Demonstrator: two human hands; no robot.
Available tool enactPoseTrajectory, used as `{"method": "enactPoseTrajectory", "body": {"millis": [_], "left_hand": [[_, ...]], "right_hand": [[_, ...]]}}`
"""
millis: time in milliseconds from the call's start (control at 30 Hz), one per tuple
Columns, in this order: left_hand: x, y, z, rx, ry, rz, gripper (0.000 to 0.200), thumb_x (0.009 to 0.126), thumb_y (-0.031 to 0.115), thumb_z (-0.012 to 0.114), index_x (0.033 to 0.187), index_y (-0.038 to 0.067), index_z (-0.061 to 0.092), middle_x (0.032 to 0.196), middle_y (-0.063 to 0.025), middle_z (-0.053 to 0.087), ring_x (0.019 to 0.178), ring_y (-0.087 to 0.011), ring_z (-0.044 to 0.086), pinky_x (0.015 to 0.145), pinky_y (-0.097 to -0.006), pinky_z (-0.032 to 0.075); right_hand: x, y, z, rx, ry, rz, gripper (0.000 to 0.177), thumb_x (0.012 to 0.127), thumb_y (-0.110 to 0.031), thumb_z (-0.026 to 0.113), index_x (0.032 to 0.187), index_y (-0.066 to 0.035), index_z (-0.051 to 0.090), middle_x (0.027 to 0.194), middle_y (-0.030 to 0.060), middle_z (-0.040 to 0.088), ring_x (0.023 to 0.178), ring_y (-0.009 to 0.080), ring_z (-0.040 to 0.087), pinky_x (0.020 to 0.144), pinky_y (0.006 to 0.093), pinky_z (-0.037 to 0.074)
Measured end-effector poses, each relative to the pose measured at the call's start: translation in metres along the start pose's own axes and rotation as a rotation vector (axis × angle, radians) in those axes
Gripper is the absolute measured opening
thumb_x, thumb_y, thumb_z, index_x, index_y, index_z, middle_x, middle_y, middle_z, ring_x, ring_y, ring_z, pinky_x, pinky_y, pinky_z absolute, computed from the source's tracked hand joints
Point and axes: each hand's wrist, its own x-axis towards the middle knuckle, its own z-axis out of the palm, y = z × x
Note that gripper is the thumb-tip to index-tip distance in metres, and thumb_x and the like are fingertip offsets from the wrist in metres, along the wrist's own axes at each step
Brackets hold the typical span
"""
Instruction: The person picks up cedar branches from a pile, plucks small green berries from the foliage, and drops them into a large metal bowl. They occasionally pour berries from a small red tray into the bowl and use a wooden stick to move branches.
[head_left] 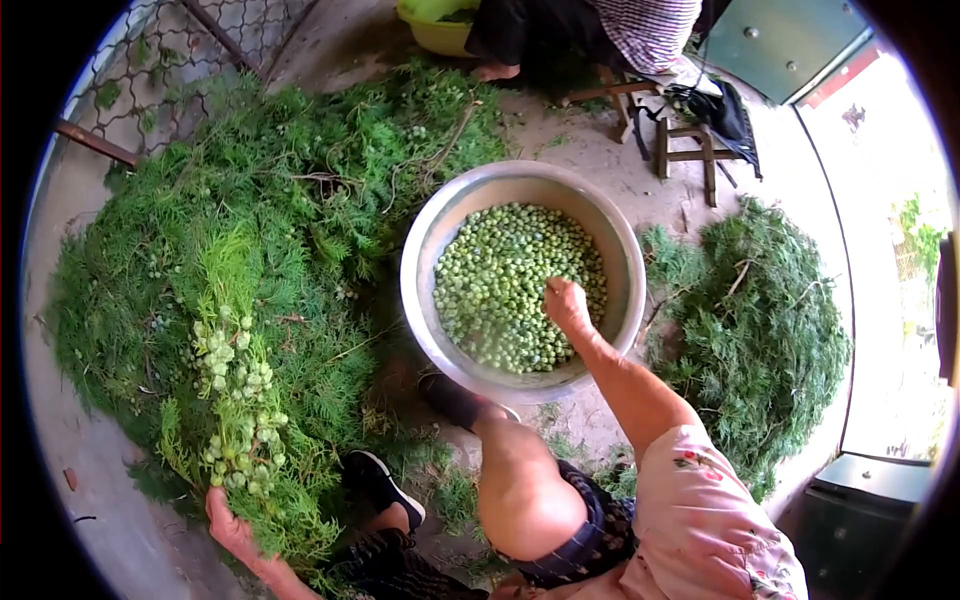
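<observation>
My left hand (232,528) is closed round the lower end of an evergreen branch (242,385) at the lower left. Thick clusters of pale green cones hang along that branch, over a big heap of cut greenery. Above the right part of a wide metal basin (420,330) is my right hand (567,303), its fingers curled shut. What those fingers hold, if anything, is hidden. Many small round green cones (510,270) cover the bottom of the basin, which stands on the floor just in front of my knee.
The large heap of evergreen branches (140,290) spreads across the left. A smaller heap (770,330) lies right of the basin. At the top another person (640,30) sits near a yellow-green tub (440,35). A wooden stool (690,150) with a black bag (725,115) stands upper right.
</observation>
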Motion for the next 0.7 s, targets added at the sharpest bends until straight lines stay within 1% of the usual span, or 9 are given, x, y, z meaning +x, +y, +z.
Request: {"method": "enactPoseTrajectory", "body": {"millis": [67,200,267,367,433,500,567,633,700], "left_hand": [[0.001,0.014,0.006,0.089,-0.007,0.047,0.025,0.073,0.016,0.064,0.091,0.000,0.056,0.083,-0.0057,0.056,0.076,-0.0166,0.054,0.069,-0.0269,0.043],[0.007,0.014,0.003,0.299,-0.134,0.177,0.027,0.076,0.018,0.062,0.097,0.002,0.057,0.083,-0.0013,0.059,0.072,-0.0121,0.053,0.067,-0.0251,0.044],[0.007,0.011,0.004,0.365,-0.160,0.204,0.030,0.076,0.020,0.061,0.098,0.002,0.057,0.086,-0.0032,0.059,0.075,-0.0139,0.053,0.070,-0.0262,0.043],[0.008,0.009,0.005,0.427,-0.187,0.227,0.033,0.076,0.023,0.061,0.100,0.001,0.057,0.091,-0.0060,0.058,0.080,-0.0166,0.054,0.073,-0.0278,0.043],[0.007,0.007,0.004,0.446,-0.192,0.240,0.036,0.076,0.025,0.061,0.102,0.000,0.057,0.094,-0.0079,0.058,0.084,-0.0185,0.054,0.076,-0.0289,0.042],[0.004,0.003,0.001,0.455,-0.195,0.255,0.038,0.077,0.026,0.061,0.103,0.000,0.057,0.098,-0.0097,0.058,0.088,-0.0203,0.055,0.079,-0.0299,0.042],[0.003,0.003,-0.001,0.447,-0.209,0.281,0.040,0.076,0.028,0.062,0.104,-0.001,0.057,0.101,-0.0109,0.057,0.091,-0.0215,0.055,0.081,-0.0309,0.041],[0.006,0.002,-0.006,0.422,-0.242,0.318,0.043,0.075,0.028,0.064,0.105,-0.001,0.057,0.103,-0.0113,0.057,0.094,-0.0222,0.054,0.083,-0.0316,0.041],[-0.002,0.018,0.000,0.356,-0.167,0.113,0.044,0.072,0.030,0.066,0.103,0.000,0.058,0.104,-0.0143,0.058,0.100,-0.0280,0.053,0.086,-0.0371,0.039]], "right_hand": [[0.032,0.009,0.021,-0.041,-0.030,0.016,0.031,0.072,-0.009,0.058,0.102,0.000,0.057,0.094,0.0233,0.059,0.085,0.0396,0.057,0.073,0.0442,0.047],[0.078,0.004,0.045,-0.188,-0.176,0.030,0.049,0.083,-0.004,0.047,0.131,-0.001,0.036,0.096,0.0150,0.060,0.054,0.0158,0.059,0.046,0.0282,0.049],[0.086,0.003,0.054,-0.277,-0.207,0.049,0.051,0.080,-0.009,0.050,0.129,-0.002,0.037,0.095,0.0180,0.059,0.062,0.0227,0.059,0.055,0.0328,0.049],[0.073,-0.002,0.068,-0.477,0.075,-0.026,0.051,0.075,-0.015,0.053,0.123,-0.001,0.044,0.093,0.0221,0.058,0.077,0.0341,0.059,0.071,0.0402,0.048],[0.070,0.005,0.065,-0.447,0.035,-0.101,0.028,0.072,-0.012,0.056,0.097,0.002,0.061,0.084,0.0208,0.061,0.078,0.0324,0.060,0.071,0.0392,0.048],[0.063,0.005,0.061,-0.116,-0.065,0.082,0.021,0.073,-0.008,0.058,0.090,0.003,0.063,0.072,0.0182,0.062,0.062,0.0265,0.061,0.060,0.0347,0.049],[0.042,-0.009,0.055,-0.187,0.011,-0.030,0.011,0.074,-0.007,0.060,0.079,0.000,0.066,0.062,0.0130,0.062,0.050,0.0186,0.060,0.054,0.0301,0.048],[0.021,-0.024,0.041,-0.222,0.001,-0.080,0.010,0.074,-0.009,0.061,0.078,-0.002,0.066,0.062,0.0125,0.062,0.050,0.0169,0.060,0.053,0.0292,0.048],[-0.014,-0.015,0.014,0.000,-0.072,0.062,0.013,0.077,-0.008,0.059,0.087,-0.003,0.066,0.069,0.0090,0.063,0.053,0.0132,0.060,0.048,0.0252,0.046]]}}
